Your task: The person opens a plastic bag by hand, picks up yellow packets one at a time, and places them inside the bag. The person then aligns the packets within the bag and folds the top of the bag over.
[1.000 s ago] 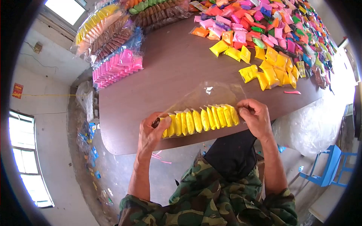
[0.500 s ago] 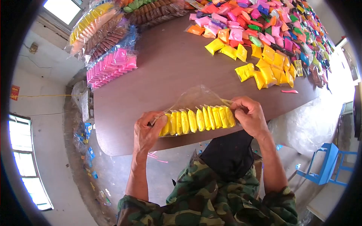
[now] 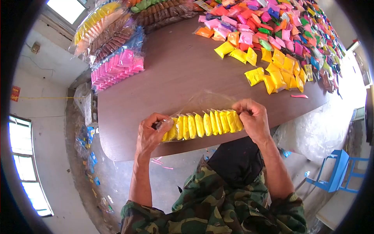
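A clear plastic bag holds a row of several yellow packets (image 3: 207,124) at the near edge of the brown table (image 3: 171,78). My left hand (image 3: 153,130) is closed on the bag's left end, thumb over the plastic. At the right end my right hand (image 3: 252,119) pinches the bag, its fingers curled by the last packets. The bag's loose clear flap spreads beyond the row, on the side away from me.
Loose yellow packets (image 3: 279,70) lie at the right, below a large heap of multicoloured packets (image 3: 265,27). Bagged pink packets (image 3: 117,70) and bagged brown ones (image 3: 163,13) are stacked at the back left. A blue stool (image 3: 337,171) stands on the floor at right.
My right hand has shifted slightly left along the bag's upper edge, and the clear flap has sunk lower. My left hand keeps its hold.
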`<state>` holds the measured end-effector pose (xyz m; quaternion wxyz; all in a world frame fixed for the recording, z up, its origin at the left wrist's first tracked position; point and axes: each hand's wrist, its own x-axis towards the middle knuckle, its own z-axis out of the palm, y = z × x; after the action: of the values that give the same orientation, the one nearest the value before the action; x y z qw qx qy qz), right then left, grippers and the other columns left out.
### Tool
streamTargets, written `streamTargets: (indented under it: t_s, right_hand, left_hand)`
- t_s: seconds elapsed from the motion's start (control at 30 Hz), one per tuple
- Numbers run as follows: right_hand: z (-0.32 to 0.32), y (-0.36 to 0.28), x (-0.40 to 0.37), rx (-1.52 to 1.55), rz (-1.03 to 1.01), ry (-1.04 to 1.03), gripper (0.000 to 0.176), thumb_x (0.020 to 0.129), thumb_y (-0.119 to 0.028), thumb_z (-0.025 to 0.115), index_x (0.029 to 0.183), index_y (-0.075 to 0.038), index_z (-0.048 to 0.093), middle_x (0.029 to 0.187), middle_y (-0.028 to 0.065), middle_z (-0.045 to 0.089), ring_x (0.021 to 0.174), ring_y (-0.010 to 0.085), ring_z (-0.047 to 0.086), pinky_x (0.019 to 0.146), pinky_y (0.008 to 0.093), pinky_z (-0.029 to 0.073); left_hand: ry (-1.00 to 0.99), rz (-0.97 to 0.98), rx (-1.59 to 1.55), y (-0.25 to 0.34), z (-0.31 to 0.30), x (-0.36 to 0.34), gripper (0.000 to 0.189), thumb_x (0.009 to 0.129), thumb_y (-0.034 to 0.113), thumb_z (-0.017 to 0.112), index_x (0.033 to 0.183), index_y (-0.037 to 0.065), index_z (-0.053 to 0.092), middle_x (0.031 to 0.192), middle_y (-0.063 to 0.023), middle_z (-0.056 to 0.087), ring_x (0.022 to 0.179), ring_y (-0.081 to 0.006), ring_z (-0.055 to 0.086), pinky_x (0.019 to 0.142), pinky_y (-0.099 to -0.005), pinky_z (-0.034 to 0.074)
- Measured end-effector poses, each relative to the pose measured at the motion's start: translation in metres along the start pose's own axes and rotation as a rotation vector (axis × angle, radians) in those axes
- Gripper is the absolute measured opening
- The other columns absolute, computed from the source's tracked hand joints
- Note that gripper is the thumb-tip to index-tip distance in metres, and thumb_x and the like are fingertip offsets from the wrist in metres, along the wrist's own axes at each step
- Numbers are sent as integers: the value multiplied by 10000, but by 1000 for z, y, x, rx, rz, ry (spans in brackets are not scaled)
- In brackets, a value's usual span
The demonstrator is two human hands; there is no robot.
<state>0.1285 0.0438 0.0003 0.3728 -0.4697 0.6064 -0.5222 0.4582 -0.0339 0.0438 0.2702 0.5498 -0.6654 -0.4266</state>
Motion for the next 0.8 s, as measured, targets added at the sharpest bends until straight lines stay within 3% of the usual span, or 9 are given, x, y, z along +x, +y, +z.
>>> streamTargets:
  t_s: [0.27, 0.47, 0.57, 0.67, 0.8]
  right_hand:
    - [7, 0, -1, 63, -40, 113, 167, 901, 114, 616, 856, -27, 693, 872, 21, 715, 818, 77, 633, 750, 259, 544]
    - [8, 3, -3, 139, -18, 115, 172, 914, 108, 622, 858, -38, 695, 876, 22, 720, 817, 75, 635, 738, 260, 541]
    - [6, 4, -3, 33, -39, 115, 166, 918, 100, 607, 850, -31, 683, 857, 17, 707, 791, 71, 621, 709, 260, 521]
    - [2, -3, -4, -59, -43, 83, 124, 921, 70, 608, 878, -26, 674, 821, 5, 657, 759, 68, 584, 682, 265, 496]
    - [-5, 1, -6, 19, -7, -2, 144, 919, 2, 651, 1052, -48, 676, 807, -9, 595, 737, 69, 541, 675, 269, 482]
  left_hand:
    - [37, 61, -49, -5, 3, 2, 274, 924, 249, 812, 1012, -8, 777, 881, -43, 755, 824, -91, 651, 751, -286, 528]
    - [37, 29, -32, -12, 1, -2, 285, 933, 260, 829, 1024, -5, 776, 902, -53, 753, 845, -101, 665, 757, -281, 535]
    - [50, 40, -20, -15, 1, -2, 260, 932, 228, 832, 1039, -2, 775, 947, -64, 754, 857, -107, 671, 762, -286, 540]
    - [82, 126, -18, -16, 4, -1, 241, 920, 204, 844, 1048, 10, 778, 988, -70, 752, 856, -118, 672, 761, -292, 541]
    - [119, 142, -6, -25, 5, -1, 244, 903, 204, 864, 1042, 22, 781, 1001, -68, 747, 839, -132, 667, 758, -293, 538]
